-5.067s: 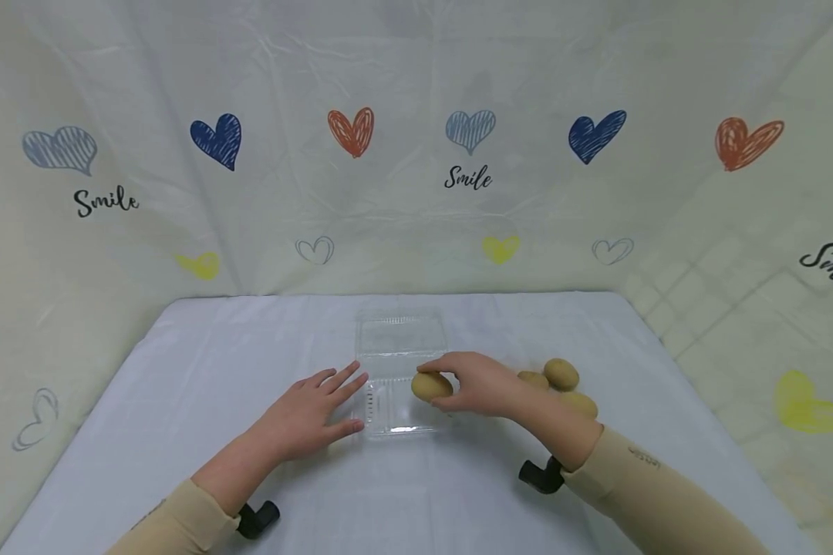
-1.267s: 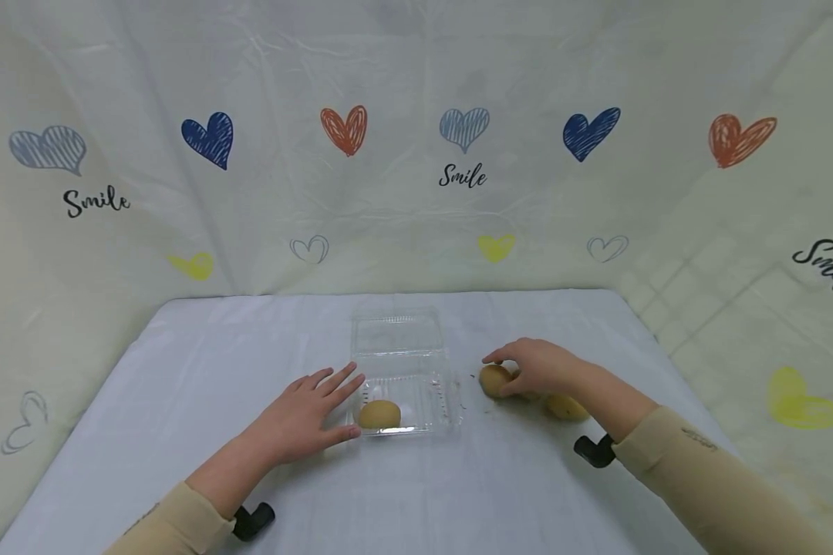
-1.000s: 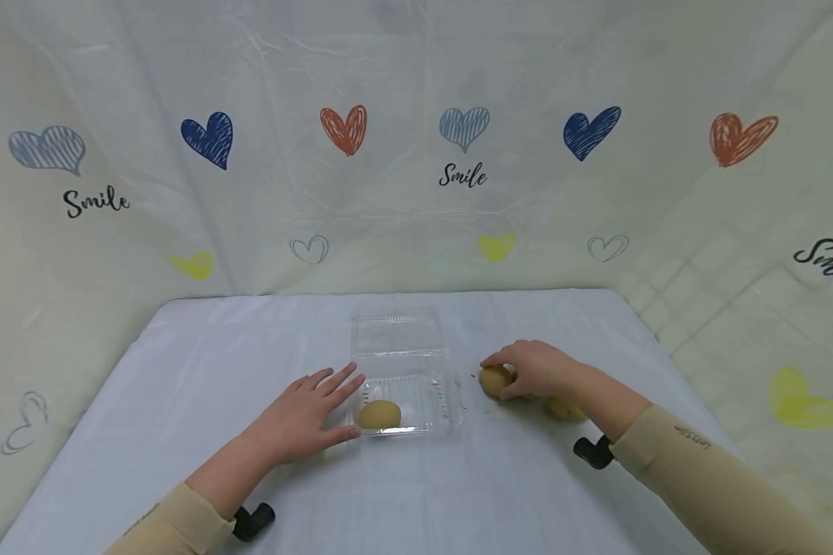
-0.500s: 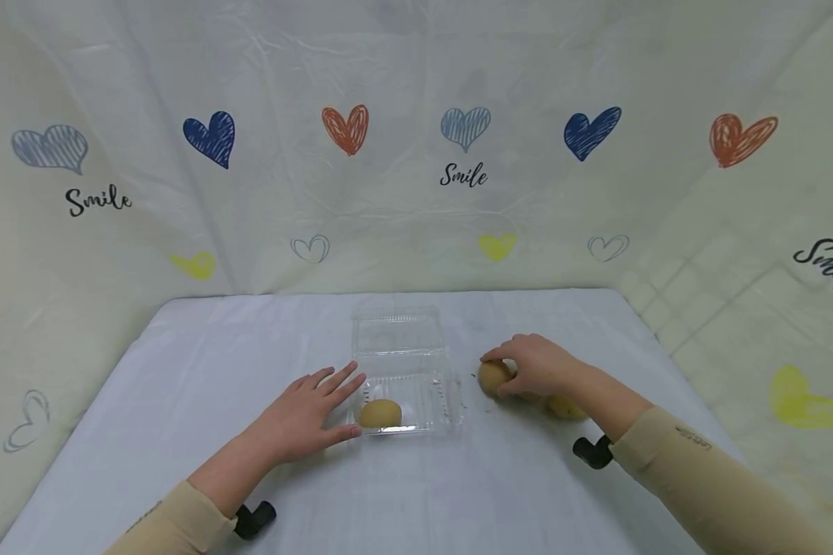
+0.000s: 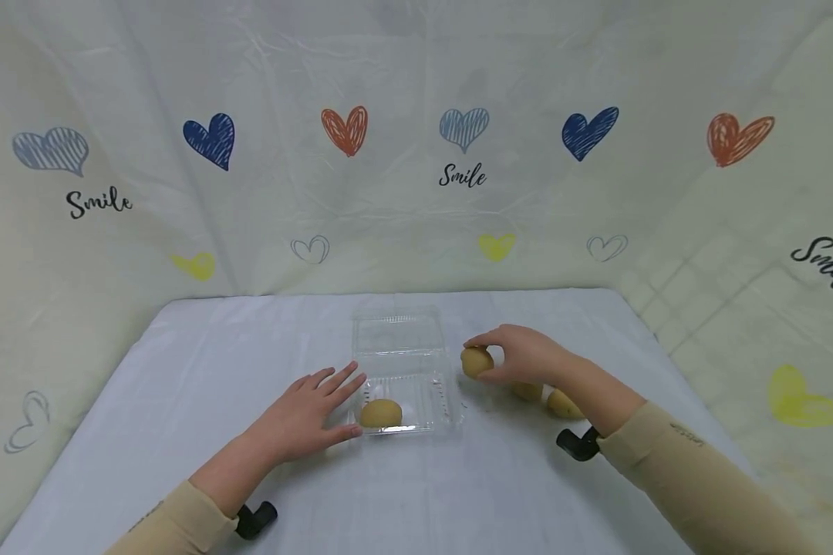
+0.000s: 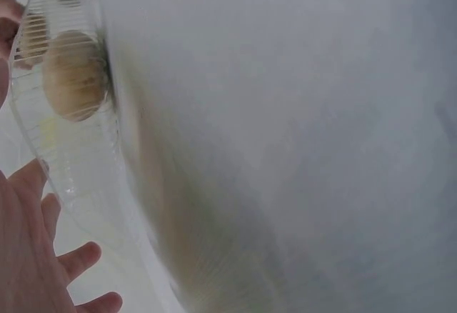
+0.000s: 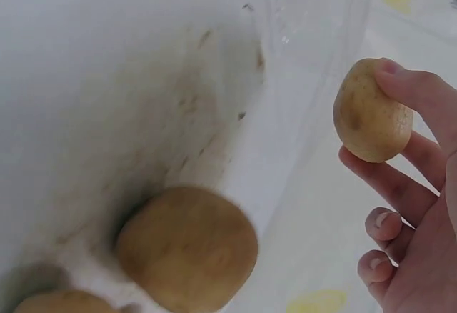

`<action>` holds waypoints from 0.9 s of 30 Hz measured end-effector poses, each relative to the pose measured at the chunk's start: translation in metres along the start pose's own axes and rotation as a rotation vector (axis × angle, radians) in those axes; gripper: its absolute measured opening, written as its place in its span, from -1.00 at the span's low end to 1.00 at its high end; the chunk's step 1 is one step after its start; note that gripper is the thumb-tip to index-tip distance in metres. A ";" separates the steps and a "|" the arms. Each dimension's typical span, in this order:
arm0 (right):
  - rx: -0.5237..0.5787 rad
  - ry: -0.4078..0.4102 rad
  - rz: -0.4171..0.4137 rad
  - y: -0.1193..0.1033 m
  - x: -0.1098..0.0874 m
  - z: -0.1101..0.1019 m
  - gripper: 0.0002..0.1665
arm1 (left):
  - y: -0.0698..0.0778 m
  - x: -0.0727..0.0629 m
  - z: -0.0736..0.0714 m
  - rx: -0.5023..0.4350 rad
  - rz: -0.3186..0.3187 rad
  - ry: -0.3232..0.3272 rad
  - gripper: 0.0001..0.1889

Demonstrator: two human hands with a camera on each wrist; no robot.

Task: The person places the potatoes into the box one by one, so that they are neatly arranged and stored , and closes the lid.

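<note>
My right hand (image 5: 527, 356) pinches a potato (image 5: 477, 361) between thumb and fingers; the right wrist view shows this potato (image 7: 373, 111) raised off the cloth. Two more potatoes lie under and beside that hand, one potato (image 5: 527, 391) partly covered by it and another potato (image 5: 564, 404) by the wrist. A clear plastic clamshell box (image 5: 416, 424) lies with its lid (image 5: 397, 333) folded back. Inside, at its near left corner, sits one potato (image 5: 380, 414). My left hand (image 5: 304, 416) has its fingers spread, fingertips right at the box's left edge.
A white cloth (image 5: 403, 501) covers the table. Bits of dirt (image 7: 193, 102) are scattered on it between the box and the loose potatoes. Behind the table hangs a pale curtain (image 5: 403, 208) printed with hearts.
Earlier, the right hand held a potato over the box; one now lies inside. It then gripped another at the pile and has lifted it up and leftward toward the box. The left hand stays put.
</note>
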State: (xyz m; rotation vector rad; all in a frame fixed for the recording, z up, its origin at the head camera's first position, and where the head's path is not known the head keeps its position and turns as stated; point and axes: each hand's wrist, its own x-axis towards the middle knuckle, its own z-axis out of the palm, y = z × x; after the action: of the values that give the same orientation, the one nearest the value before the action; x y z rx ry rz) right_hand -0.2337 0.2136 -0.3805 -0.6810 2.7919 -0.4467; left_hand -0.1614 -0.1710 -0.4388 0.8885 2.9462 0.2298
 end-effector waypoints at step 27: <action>-0.234 -0.158 -0.259 -0.080 0.063 0.051 -0.38 | -0.001 0.000 0.000 -0.009 -0.010 -0.010 -0.10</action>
State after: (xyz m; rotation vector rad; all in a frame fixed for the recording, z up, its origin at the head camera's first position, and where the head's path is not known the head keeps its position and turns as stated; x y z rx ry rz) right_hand -0.2407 0.1039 -0.4093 -1.0862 2.6392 -0.1021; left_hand -0.1621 -0.1713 -0.4388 0.8704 2.9373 0.2370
